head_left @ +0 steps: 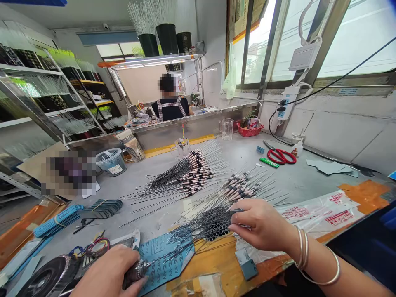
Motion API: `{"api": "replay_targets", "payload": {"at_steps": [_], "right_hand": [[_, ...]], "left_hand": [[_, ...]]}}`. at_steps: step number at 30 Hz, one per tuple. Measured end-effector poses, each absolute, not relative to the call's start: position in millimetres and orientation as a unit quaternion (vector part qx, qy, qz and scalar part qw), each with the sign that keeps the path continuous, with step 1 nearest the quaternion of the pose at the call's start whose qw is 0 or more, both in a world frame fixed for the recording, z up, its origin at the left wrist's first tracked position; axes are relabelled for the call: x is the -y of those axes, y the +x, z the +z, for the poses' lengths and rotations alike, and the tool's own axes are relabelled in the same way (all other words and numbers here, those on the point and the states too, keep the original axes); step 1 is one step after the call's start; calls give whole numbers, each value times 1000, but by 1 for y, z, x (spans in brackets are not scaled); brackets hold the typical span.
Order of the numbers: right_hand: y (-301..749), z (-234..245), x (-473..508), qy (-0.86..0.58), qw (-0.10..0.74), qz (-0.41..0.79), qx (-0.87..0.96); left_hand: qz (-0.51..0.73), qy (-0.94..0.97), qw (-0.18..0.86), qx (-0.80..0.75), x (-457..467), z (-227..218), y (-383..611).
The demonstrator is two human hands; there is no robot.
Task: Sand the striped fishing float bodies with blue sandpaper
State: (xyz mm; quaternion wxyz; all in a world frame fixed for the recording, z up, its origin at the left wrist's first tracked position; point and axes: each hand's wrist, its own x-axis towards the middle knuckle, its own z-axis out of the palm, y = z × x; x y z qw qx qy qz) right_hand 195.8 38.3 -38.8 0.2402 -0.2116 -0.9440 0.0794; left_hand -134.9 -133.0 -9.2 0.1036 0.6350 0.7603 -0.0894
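Note:
My left hand [105, 274] at the bottom left grips a dark-handled pin vise [135, 271] with a metal chuck, and thin stems run from the chuck toward the bundle. My right hand [262, 225] holds a bundle of thin black fishing-float stems [213, 222], its fingers against the bundle's side. The stems' hollow ends show as a dark honeycomb. Just beyond lie loose piles of long slender floats with pink and black banded bodies [182, 177] [244, 189], close to my right fingers but apart from my left hand.
A co-worker [169, 99] sits beyond a metal partition. On the grey bench are red-handled scissors [280, 156], a clear plastic jug [227, 128], a red basket [250, 129], a plastic tub [110, 161], blue card bundles [57, 220], coloured wire [93, 246] and a dark grinding wheel [46, 278].

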Motion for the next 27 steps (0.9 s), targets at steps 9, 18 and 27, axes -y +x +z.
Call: {"api": "replay_targets", "payload": {"at_steps": [9, 18, 27], "right_hand": [[198, -40, -35, -203, 253, 89, 942], [197, -45, -37, -207, 252, 75, 942], [198, -46, -39, -221, 243, 81, 941]], "left_hand": [[-93, 634, 110, -760, 133, -7, -134], [-104, 638, 110, -755, 132, -8, -133], [-100, 643, 105, -752, 134, -6, -132]]}}
